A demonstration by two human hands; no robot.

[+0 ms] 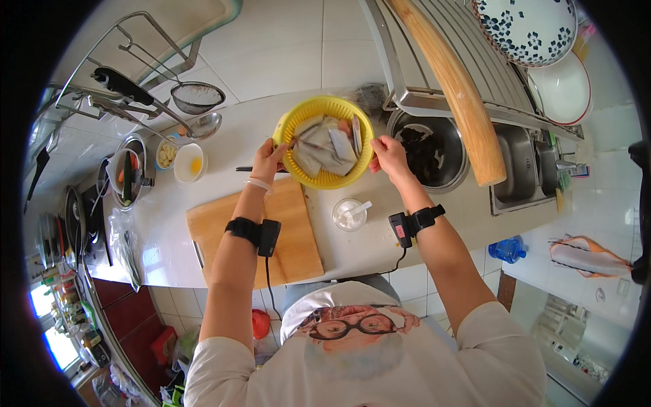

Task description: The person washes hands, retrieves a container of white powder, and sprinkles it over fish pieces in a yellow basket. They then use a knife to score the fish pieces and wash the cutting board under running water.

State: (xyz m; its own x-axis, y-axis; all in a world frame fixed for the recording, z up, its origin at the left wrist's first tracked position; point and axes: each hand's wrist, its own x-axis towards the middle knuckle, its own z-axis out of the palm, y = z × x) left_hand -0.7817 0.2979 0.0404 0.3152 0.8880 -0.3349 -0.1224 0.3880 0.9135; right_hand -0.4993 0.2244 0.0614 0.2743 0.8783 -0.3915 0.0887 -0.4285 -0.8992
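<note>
A yellow plastic colander basket is held between my two hands above the back of the counter. Pale silvery cut pieces of what looks like fish lie inside it. My left hand grips the rim on the left, thumb toward the inside. On the opposite side my right hand holds the rim with its fingers around the outer wall. Below the basket stands a small glass jar of white powder, with a white spoon in it. A wooden cutting board lies under my left forearm.
A steel basin with dark contents sits right of my right hand, beside the sink. A thick wooden rolling pin leans across the dish rack. Leftward are a bowl with yolk-coloured liquid, a bowl of garlic cloves and hanging utensils.
</note>
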